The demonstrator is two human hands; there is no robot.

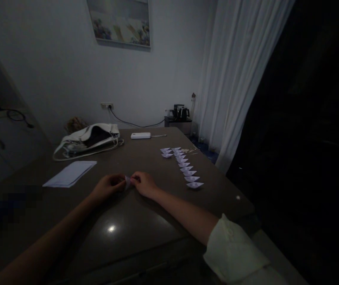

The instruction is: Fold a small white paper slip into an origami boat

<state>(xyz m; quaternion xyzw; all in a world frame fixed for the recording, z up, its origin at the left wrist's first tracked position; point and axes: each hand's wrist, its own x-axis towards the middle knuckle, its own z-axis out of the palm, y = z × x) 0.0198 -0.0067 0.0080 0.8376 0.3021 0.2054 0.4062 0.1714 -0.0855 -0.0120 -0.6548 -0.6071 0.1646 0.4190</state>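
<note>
A small piece of folded white paper (127, 182) is pinched between my two hands, just above the brown table (145, 225). My left hand (109, 186) grips its left side, fingers closed. On its right side, my right hand (143, 183) pinches with thumb and fingertips. The exact shape of the fold is mostly hidden by the fingers. To the right, several folded paper boats (188, 173) stand in a slanting row, with a shorter row beside its far end. A stack of white paper sheets (71, 174) lies left of my left hand.
A white handbag (90, 138) rests at the table's back left, its strap curving forward. Near the back edge lies a white power bank (140, 135) with a short cable. Small pale scraps (189, 151) lie by the right edge. Kettles (183, 113) stand on a cabinet beyond.
</note>
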